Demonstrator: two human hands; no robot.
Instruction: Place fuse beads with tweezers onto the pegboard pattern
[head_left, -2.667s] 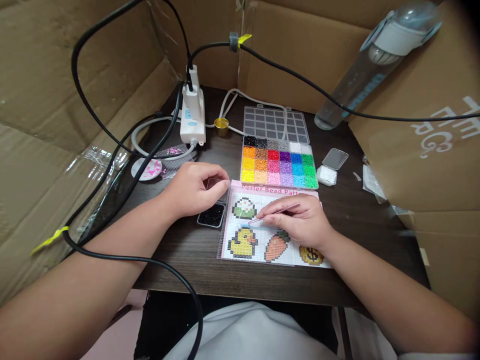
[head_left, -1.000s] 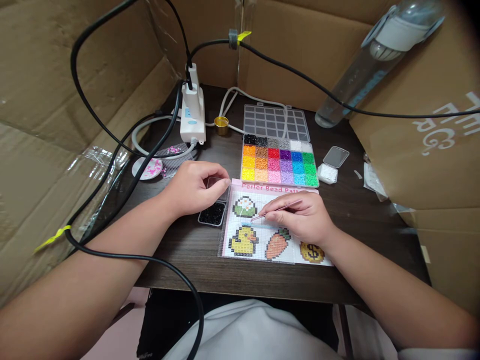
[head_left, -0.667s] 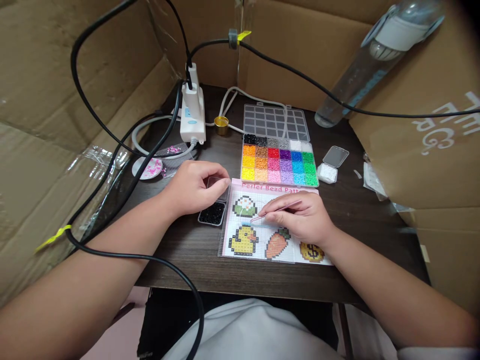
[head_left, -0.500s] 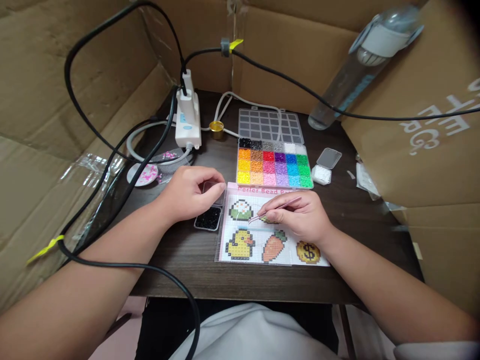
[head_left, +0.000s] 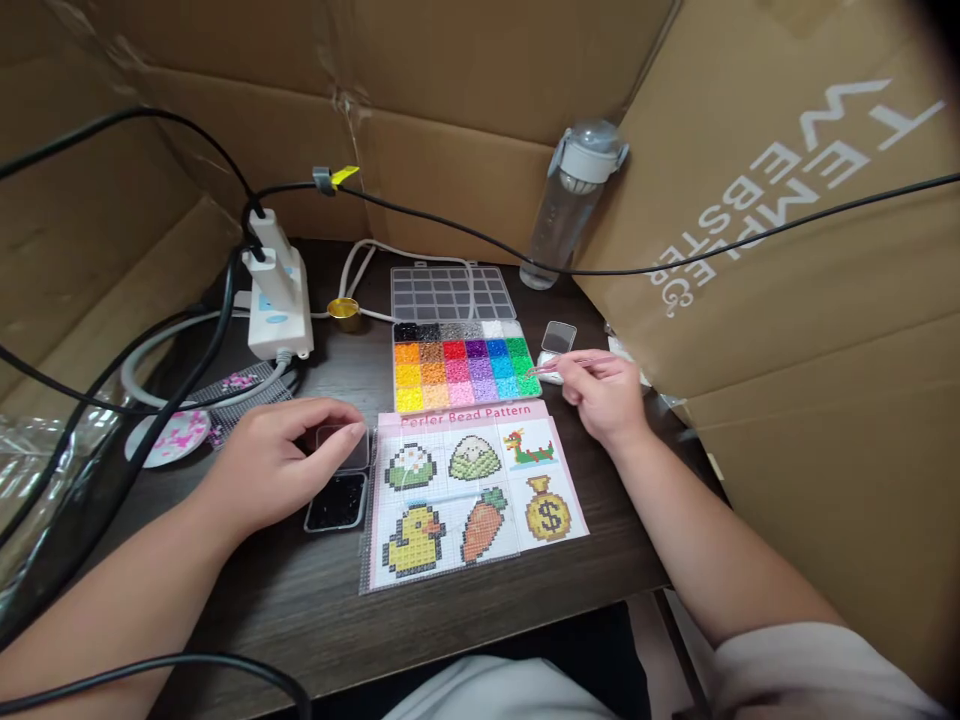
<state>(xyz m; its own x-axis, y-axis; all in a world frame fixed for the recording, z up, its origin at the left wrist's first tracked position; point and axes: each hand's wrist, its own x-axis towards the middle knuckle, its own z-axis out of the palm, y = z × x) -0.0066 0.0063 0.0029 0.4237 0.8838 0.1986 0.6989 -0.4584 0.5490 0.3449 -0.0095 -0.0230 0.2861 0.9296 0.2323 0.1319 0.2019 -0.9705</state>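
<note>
My right hand [head_left: 604,395] grips a pair of pink tweezers [head_left: 570,364]. Their tips are at the green compartment on the right side of the bead box [head_left: 465,365], which is filled with beads sorted by color. On the left, my left hand [head_left: 289,460] rests with thumb and index finger apart, beside a small clear case of black beads [head_left: 337,501]. Its raised lid [head_left: 343,447] is by the fingertips; whether they touch it I cannot tell. Between my hands lies a printed Perler bead pattern sheet [head_left: 555,500], partly under a clear pegboard [head_left: 450,575].
A small case of white beads [head_left: 551,366] stands open near my right hand. Behind are a water bottle [head_left: 566,205], a gold-colored cup [head_left: 344,314] and a power strip [head_left: 279,305]. A black cable [head_left: 450,235] hangs across. Cardboard walls [head_left: 450,180] enclose the desk.
My right hand has moved with the tweezers from above the pattern sheet to the right side of the bead box. My left hand stays by the black bead case. The view has turned right.
</note>
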